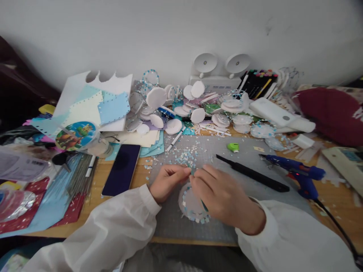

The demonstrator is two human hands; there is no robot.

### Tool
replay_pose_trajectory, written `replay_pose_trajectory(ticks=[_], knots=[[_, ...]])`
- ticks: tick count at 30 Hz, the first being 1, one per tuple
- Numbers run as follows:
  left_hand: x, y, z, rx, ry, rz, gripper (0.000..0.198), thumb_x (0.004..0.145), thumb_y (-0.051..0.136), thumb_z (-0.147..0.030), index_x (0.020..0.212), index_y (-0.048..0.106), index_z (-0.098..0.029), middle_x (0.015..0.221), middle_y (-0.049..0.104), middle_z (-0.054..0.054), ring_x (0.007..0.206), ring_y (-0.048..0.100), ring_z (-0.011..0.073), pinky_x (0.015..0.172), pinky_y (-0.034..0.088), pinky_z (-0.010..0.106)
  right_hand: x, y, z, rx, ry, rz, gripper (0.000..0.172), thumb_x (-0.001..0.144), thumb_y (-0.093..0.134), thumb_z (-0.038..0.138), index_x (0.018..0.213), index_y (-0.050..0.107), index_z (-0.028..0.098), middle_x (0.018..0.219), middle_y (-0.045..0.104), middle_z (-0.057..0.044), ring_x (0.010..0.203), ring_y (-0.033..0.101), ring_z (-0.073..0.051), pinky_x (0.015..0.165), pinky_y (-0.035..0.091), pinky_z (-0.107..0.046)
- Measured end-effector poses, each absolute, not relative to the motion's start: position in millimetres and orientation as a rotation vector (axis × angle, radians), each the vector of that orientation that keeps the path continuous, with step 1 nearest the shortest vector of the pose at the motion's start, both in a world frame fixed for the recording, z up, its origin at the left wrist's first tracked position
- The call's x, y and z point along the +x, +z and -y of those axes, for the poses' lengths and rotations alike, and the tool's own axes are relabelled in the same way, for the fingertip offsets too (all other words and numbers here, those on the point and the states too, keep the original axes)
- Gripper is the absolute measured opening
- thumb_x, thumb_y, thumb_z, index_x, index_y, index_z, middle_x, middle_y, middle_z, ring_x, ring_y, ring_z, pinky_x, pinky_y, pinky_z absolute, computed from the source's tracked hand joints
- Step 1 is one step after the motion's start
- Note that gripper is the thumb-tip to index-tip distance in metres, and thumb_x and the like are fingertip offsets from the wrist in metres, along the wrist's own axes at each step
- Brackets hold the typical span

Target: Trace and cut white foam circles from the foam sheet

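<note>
My left hand [167,182] and my right hand [219,196] meet over a grey cutting mat [249,158]. The left hand's fingers are pinched on a tiny piece I cannot make out. The right hand is closed round a thin teal tool [203,205], with its tip by the left fingertips. Under both hands lies a white round disc [190,206] whose rim is edged with small blue and white chips. A scatter of the same small chips [187,155] lies just beyond my hands on the mat.
A black pen-like tool [252,173] and a blue glue gun [297,173] with its cable lie to the right. A dark phone [121,169] lies to the left. Several white discs [172,126], paper sheets [93,105], markers [259,83] and a small green object [233,147] crowd the back.
</note>
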State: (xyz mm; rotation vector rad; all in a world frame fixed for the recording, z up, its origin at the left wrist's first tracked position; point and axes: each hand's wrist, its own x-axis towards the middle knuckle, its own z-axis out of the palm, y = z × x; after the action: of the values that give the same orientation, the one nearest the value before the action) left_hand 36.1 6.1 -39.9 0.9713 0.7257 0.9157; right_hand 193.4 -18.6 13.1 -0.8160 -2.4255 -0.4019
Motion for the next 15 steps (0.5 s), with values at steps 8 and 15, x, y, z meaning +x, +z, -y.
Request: replay_pose_trajectory(ticks=[8,15], knots=[[40,-37,-3,0.81,0.895,-0.758,0.044,0.067,0.076,-0.045,0.048,0.053,-0.013,0.048,0.04,-0.004,0.05,0.034,0.0063,0.05,0.026,0.023,192,13,23,-0.834,-0.325,2.452,0.025,0.089,0.043,0.005,0.072,0.059,0.014,0.065,0.055,-0.006,0.065,0.044,-0.019,0.056,0.037,-0.031],[40,-38,-10,0.758,0.995,-0.826,0.033,0.064,0.074,-0.04,0.051,0.058,-0.014,0.051,0.047,-0.003,0.054,0.043,0.0082,0.057,0.033,0.023,227,26,33,-0.927,0.068,2.387,0.023,0.087,0.049,0.008,0.108,0.057,0.016,0.097,0.059,-0.008,0.088,0.055,-0.019,0.079,0.046,-0.034]])
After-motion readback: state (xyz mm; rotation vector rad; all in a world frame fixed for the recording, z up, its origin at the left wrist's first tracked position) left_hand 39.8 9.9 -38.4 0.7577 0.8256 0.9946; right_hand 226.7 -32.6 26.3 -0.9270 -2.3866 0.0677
